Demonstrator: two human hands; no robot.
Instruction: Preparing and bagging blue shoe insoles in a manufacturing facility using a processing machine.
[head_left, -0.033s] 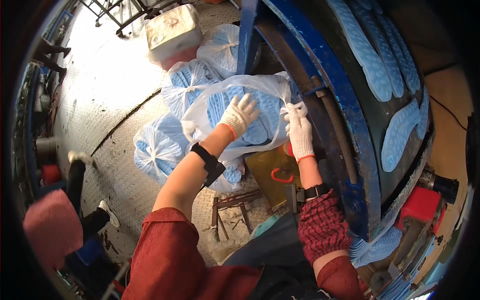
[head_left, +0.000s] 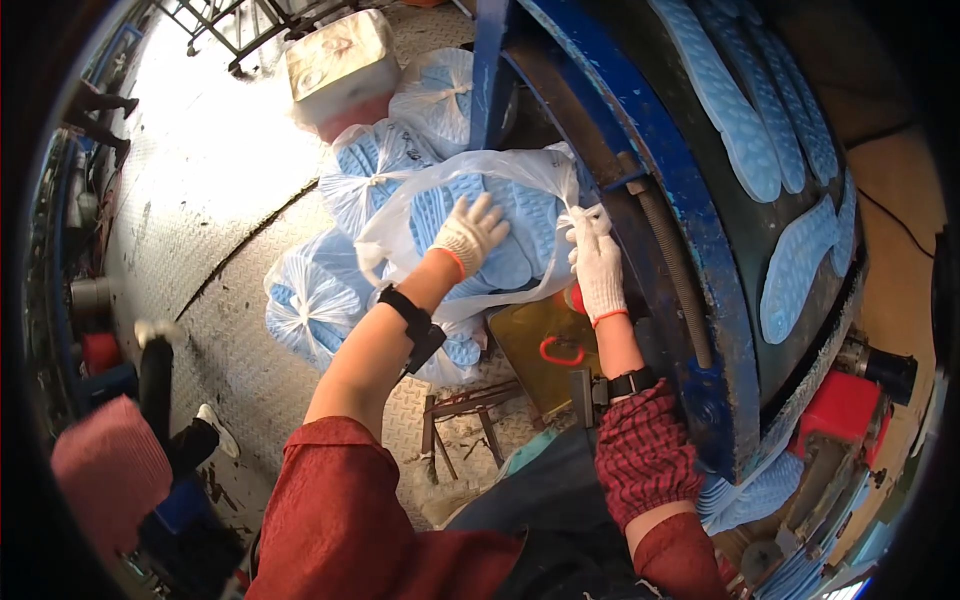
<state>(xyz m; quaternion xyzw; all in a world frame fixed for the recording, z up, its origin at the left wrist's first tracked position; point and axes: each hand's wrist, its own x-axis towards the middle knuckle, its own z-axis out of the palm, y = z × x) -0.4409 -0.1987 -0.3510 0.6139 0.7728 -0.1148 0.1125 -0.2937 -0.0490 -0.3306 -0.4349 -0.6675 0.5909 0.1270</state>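
Note:
A clear plastic bag (head_left: pixel 395 228) full of blue, bumpy sole-shaped pieces (head_left: pixel 530 222) lies in front of me with its mouth spread wide. My left hand (head_left: pixel 470 237), in a white knit glove, rests on the pieces inside the mouth, its fingers extended. My right hand (head_left: pixel 597 260), gloved likewise, pinches the gathered right edge of the bag beside the blue machine. Tied bags of similar blue pieces surround the open one: a near-left bag (head_left: pixel 305 308), one behind it (head_left: pixel 365 180) and a far bag (head_left: pixel 438 100).
At right, a blue machine frame (head_left: pixel 690 210) carries several loose blue soles (head_left: pixel 795 285) on its dark surface. A wrapped block (head_left: pixel 340 62) stands beyond the bags. Below them is a small metal stool frame (head_left: pixel 470 402). A person in pink (head_left: pixel 110 465) is at the left.
My left hand has shifted slightly left and toward me over the blue pieces. The right hand keeps its hold on the bag's edge.

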